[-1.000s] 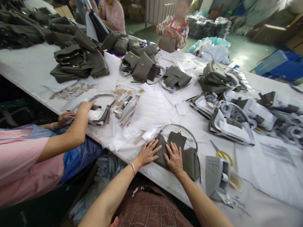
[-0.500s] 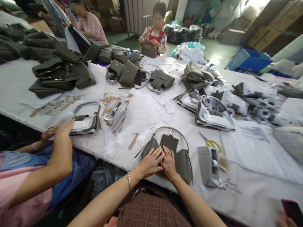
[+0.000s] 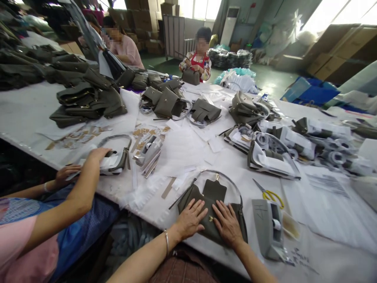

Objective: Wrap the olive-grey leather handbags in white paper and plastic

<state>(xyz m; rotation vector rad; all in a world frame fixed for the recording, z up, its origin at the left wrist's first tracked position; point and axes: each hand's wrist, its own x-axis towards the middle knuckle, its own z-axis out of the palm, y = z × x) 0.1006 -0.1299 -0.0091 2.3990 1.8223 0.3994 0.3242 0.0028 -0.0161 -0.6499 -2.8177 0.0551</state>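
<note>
In front of me an olive-grey handbag (image 3: 208, 232) lies on the white-covered table (image 3: 165, 210). Its flap (image 3: 215, 190) is folded back toward the far side, with a metal clasp at the tip, and the wrapped strap arches beyond it. My left hand (image 3: 190, 220) rests flat on the left half of the bag, fingers spread. On the right half lies my right hand (image 3: 228, 224), also flat with fingers apart. A small gold-coloured fitting shows on the bag between the hands.
Yellow-handled scissors (image 3: 269, 194) and a grey tape dispenser (image 3: 266, 230) lie right of the bag. A co-worker's arm (image 3: 88, 184) works on another bag at left. Bag piles (image 3: 88, 100) and wrapped bags (image 3: 272, 157) cover the far side. Foam sheets (image 3: 181, 149) lie mid-table.
My hands have moved apart, from together at the bag's middle to its left and right halves, exposing the gold fitting. The view has tilted up slightly. The co-worker's hand at left has shifted over their bag.
</note>
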